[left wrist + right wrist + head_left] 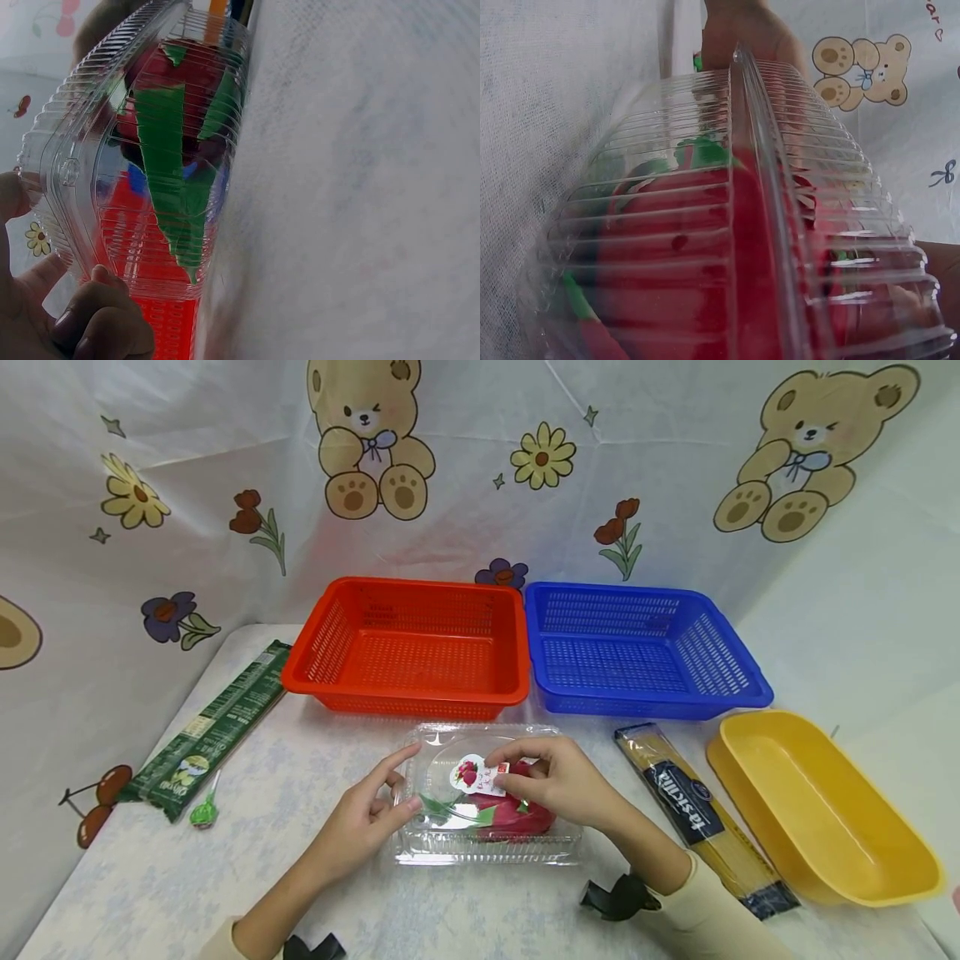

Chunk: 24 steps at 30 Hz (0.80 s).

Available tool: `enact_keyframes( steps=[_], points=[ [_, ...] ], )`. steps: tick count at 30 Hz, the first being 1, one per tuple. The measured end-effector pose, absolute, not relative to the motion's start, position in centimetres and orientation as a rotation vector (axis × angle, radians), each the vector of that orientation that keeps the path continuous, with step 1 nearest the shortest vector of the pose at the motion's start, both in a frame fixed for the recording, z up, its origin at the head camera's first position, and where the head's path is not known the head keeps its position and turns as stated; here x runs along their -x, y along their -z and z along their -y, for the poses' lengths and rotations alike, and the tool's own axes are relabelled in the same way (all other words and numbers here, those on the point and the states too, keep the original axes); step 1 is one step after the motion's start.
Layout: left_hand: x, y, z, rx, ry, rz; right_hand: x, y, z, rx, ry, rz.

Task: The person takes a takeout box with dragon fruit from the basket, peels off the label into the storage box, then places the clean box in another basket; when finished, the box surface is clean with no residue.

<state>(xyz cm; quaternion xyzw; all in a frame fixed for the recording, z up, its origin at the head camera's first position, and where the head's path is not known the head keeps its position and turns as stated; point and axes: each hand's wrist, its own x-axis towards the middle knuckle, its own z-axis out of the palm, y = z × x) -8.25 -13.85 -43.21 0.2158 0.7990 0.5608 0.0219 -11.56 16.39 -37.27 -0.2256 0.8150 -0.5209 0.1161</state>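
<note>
A clear plastic clamshell box (pixel 450 847), lid down, lies on the table with a red, green-tipped dragon fruit (pixel 517 818) inside. On top of the lid is a white label (pixel 468 774) with a fruit picture. My right hand (pixel 566 781) pinches the label's right end between thumb and index finger. At the box's left side, my left hand (pixel 360 822) touches the rim with extended index finger and thumb; its other fingers bend inward. The left wrist view shows that hand close against the ribbed edge of the box (pixel 67 172).
Behind the box stand a red basket (pixel 408 706) and a blue basket (pixel 645 703), side by side. To the right lie a spaghetti packet (pixel 690 802) and a yellow tub (pixel 817 777). A long green packet (pixel 213 727) and a green lollipop (pixel 203 812) lie at the left.
</note>
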Motion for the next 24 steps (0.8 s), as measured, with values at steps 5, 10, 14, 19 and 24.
enact_keyframes(
  steps=[5,10,14,19,24],
  points=[
    [8.2,43.2,13.8,-0.661,-1.735,-2.474,11.6,37.3,-16.3,0.672,1.503,-2.412],
    [8.2,43.2,13.9,-0.657,-1.732,-2.478,11.5,37.2,-16.3,0.667,1.497,-2.42],
    [8.1,43.2,13.9,-0.649,-1.733,-2.476,11.3,37.1,-16.3,0.654,1.52,-2.391],
    [8.2,43.3,13.8,-0.647,-1.738,-2.465,10.7,36.8,-16.5,0.636,1.569,-2.361],
    [8.3,43.4,13.8,-0.645,-1.738,-2.465,9.4,36.3,-17.1,0.629,1.548,-2.448]
  ],
)
